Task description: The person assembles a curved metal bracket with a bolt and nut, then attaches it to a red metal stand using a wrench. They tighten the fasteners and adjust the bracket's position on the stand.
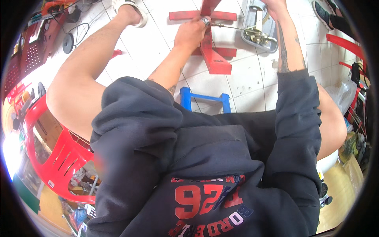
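Observation:
My left hand [191, 33] is closed over the red metal stand [215, 65], its fingers curled. Silvery metal shows at its knuckles, perhaps a ring. From this fist a thin metal rod or cable [231, 26] runs right toward a grey plastic tray [270, 46]. Inside the tray lie greasy metal parts [258, 36], too small to name. Above the tray's far right side is my right hand [275, 6], cut off by the top edge. Its fingers are out of sight, so its hold cannot be made out.
A low blue stool frame [205, 96] stands between my legs on white tiles. At left are a red plastic chair [63, 158] and a red perforated metal panel [23, 67]. Another person's dark shoe [323, 15] is at the upper right, near red metal bars [347, 45].

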The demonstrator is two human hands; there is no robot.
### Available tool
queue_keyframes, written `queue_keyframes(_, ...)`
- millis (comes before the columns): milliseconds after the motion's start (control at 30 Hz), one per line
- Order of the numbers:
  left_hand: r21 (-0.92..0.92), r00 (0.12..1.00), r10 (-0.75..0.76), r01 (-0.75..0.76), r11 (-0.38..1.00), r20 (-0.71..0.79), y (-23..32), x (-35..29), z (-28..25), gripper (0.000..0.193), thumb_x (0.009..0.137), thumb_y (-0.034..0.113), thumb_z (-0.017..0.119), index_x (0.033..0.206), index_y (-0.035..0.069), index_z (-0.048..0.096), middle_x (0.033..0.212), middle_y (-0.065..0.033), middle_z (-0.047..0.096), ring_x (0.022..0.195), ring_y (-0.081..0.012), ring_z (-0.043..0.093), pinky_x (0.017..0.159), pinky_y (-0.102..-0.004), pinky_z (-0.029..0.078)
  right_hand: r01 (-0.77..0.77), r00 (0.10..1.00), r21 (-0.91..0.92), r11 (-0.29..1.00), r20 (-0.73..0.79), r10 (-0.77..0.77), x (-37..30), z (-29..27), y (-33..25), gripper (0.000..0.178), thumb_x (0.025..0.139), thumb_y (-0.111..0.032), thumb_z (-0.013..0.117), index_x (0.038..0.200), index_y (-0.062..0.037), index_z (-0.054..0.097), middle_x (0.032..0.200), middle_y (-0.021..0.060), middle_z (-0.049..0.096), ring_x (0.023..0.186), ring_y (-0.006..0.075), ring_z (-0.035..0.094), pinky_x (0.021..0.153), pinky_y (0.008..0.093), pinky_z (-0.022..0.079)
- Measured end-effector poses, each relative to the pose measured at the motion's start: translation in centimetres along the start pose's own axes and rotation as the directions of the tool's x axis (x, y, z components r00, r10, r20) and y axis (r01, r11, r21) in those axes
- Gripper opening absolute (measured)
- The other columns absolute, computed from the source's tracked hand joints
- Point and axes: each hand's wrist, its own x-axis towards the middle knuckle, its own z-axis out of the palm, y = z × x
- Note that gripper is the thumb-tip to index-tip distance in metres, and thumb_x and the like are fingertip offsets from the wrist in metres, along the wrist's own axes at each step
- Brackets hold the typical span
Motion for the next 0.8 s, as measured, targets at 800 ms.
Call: queue_keyframes(800,-0.132,0.979,-0.128,0.108,0.985,-0.16,-0.1,1.0,-0.2,0.027,0.099,0.031,0.06,0.109,0.009,0.071,0.091,-0.016,0.072,0.084,-0.0386,0.069,0.069,-0.0478,0.052,0.185,0.73,0.434,0.882,0.54,-0.419,-3.2,13.3,0.8,0.018,0.077,-0.012,0.078,0.092,-0.0023,0.074,0.077,-0.0001,0.067,0.069,0.009,0.057,0.06,0.0297,0.051)
